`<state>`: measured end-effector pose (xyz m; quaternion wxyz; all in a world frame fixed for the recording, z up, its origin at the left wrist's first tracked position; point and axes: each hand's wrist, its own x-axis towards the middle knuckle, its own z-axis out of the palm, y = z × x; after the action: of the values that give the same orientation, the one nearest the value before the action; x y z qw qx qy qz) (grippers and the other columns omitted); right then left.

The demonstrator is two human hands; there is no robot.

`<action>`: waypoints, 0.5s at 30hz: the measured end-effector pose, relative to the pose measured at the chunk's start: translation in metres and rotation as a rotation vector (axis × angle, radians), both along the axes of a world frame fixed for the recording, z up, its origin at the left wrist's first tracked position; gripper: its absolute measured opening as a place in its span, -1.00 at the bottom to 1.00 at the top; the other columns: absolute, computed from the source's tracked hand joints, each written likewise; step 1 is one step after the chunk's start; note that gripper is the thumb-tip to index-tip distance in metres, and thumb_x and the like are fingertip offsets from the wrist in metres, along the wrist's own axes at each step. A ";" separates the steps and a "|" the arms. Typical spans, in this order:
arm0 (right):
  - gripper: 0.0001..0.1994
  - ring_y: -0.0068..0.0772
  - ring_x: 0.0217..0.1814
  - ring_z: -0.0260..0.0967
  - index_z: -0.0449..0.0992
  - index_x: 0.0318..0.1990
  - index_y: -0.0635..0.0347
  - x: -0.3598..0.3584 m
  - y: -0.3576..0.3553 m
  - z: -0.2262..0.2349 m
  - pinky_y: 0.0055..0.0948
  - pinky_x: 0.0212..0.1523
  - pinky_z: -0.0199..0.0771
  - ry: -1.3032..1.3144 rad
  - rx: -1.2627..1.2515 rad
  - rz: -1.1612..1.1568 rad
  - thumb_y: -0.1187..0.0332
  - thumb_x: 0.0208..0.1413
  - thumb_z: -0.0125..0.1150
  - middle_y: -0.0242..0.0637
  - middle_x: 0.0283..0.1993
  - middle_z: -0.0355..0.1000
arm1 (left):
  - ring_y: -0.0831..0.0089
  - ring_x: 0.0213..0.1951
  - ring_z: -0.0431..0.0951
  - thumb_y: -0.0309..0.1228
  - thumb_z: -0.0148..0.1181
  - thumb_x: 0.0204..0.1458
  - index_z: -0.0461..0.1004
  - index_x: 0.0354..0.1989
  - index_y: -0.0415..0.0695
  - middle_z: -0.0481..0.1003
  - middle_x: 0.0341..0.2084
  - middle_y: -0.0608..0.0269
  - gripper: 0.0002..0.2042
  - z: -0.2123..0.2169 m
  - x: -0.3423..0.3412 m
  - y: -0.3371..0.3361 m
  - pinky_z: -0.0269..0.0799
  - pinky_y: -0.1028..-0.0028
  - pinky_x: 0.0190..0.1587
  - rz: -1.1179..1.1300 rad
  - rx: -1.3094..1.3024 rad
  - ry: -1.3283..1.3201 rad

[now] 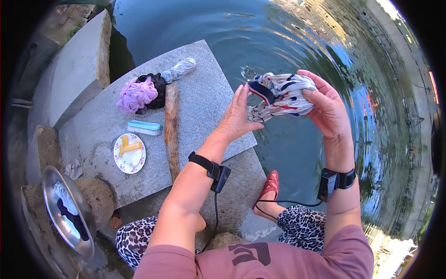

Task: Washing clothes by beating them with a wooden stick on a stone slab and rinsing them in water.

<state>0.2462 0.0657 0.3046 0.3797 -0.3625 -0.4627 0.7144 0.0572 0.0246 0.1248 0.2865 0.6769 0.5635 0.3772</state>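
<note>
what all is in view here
Striped cloth: one, white, navy and red, over water
Stone slab: one, grey, centre-left
Crumpled cloths: three, lilac, black, pale blue, on slab
Wooden stick: one, brown, on slab
Bristled brush: one, blue and white, left of stick
Flowered round plate: one, white, below brush
Soap-like bars: two, yellow, on plate
Round metal basin: one, silver, lower left
Strapped devices: two, black, on forearms
Strappy shoe: one, red, lower centre
Left hand: one, bare, beside striped cloth
Right hand: one, bare, gripping striped cloth
</note>
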 end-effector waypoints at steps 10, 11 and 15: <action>-0.57 -0.55 0.04 0.36 0.32 0.13 0.24 -0.044 -0.012 -0.028 -0.51 0.10 0.33 0.067 0.026 0.208 0.55 0.04 0.10 -0.35 0.00 0.41 | 0.39 -0.01 0.47 -0.43 -0.05 0.21 0.28 0.10 -0.06 0.44 -0.05 0.24 -0.71 0.042 -0.058 -0.008 0.46 0.33 0.01 0.149 -0.198 -1.473; -0.61 -0.60 0.00 0.36 0.34 0.07 0.16 -0.042 -0.008 -0.059 -0.55 0.06 0.34 0.026 0.006 0.211 0.60 0.04 0.04 -0.39 -0.05 0.41 | 0.33 -0.02 0.48 -0.32 -0.05 0.21 0.28 0.11 -0.07 0.44 -0.04 0.20 -0.69 0.028 -0.062 -0.006 0.45 0.29 0.03 0.147 -0.163 -1.460; -0.68 -0.67 -0.15 0.32 0.37 -0.06 0.14 -0.064 -0.010 -0.179 -0.64 -0.15 0.34 -0.028 -0.057 0.178 0.65 0.02 -0.06 -0.44 -0.14 0.40 | 0.32 -0.02 0.49 -0.13 -0.07 0.21 0.35 0.05 -0.08 0.46 -0.07 0.22 -0.65 -0.022 -0.056 -0.019 0.41 0.28 0.05 0.106 -0.293 -1.742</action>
<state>0.1826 0.0552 0.1260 0.2975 -0.3406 -0.4777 0.7532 0.0008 0.0053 0.1030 0.6799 0.0786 0.2185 0.6956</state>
